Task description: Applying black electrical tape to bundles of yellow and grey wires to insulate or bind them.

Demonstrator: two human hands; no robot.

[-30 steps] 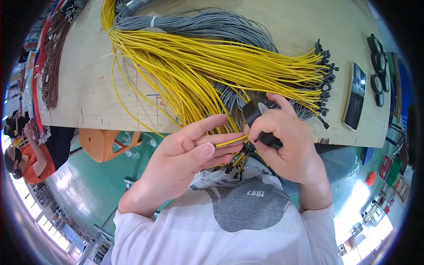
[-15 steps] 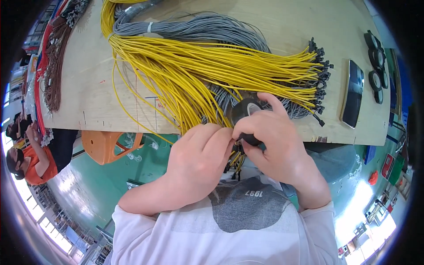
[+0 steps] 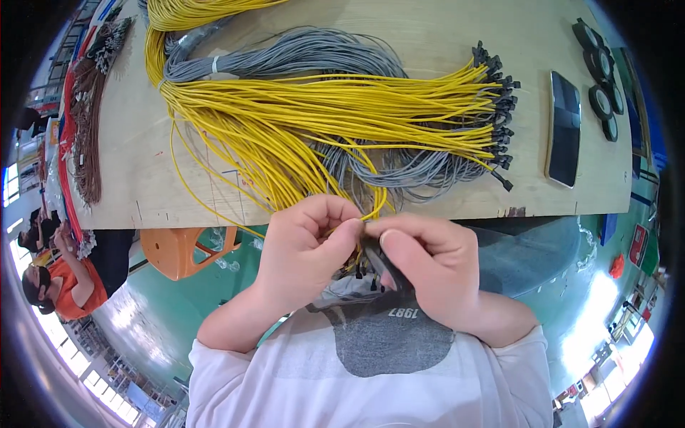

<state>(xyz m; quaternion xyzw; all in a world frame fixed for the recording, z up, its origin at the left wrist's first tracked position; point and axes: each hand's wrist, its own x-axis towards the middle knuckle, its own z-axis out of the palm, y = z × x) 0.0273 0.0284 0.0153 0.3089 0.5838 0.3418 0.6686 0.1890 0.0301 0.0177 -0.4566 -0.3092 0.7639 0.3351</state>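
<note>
1. Head view: black tape roll, in the right hand, has dropped toward five o'clock.
2. Left hand pinches a yellow cable at the table's six o'clock; hands meet.
3. Work there looks unfinished; progress on the cable bundle at twelve is unclear.

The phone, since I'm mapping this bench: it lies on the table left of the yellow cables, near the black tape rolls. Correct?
Not left: the head view shows the phone right of the yellow cables, lying on the table near the black tape rolls.
</note>
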